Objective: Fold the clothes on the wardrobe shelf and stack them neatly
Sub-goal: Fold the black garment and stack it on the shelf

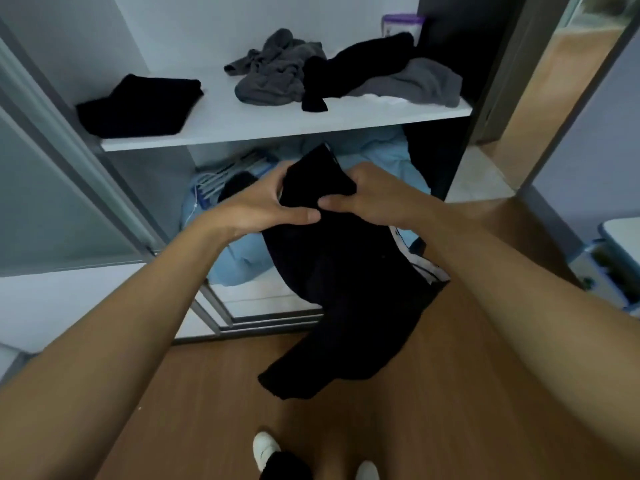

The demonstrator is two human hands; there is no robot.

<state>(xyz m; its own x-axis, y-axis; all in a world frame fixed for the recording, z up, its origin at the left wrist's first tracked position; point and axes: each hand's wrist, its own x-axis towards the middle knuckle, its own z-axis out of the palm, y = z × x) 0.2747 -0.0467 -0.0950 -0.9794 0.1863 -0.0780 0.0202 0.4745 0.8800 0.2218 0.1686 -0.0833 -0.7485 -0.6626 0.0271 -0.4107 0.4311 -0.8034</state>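
Observation:
A black garment [341, 271] with a white side stripe hangs in front of the wardrobe, below the white shelf [277, 126]. My left hand [263, 206] and my right hand [370, 199] both grip its bunched top edge, thumbs nearly touching. On the shelf's left lies a folded black garment [142, 105]. To the right sits an unfolded heap: a crumpled dark grey piece [273, 74], a black piece [353, 67] draped over it, and a grey piece [419, 81] over something white.
A white jar with a purple lid [401, 24] stands at the shelf's back right. Under the shelf are light blue fabric [239, 261] and white hangers [228, 174]. A sliding door frame [86, 174] is at the left, wooden floor [450, 393] below, my white slippers [265, 448] at the bottom.

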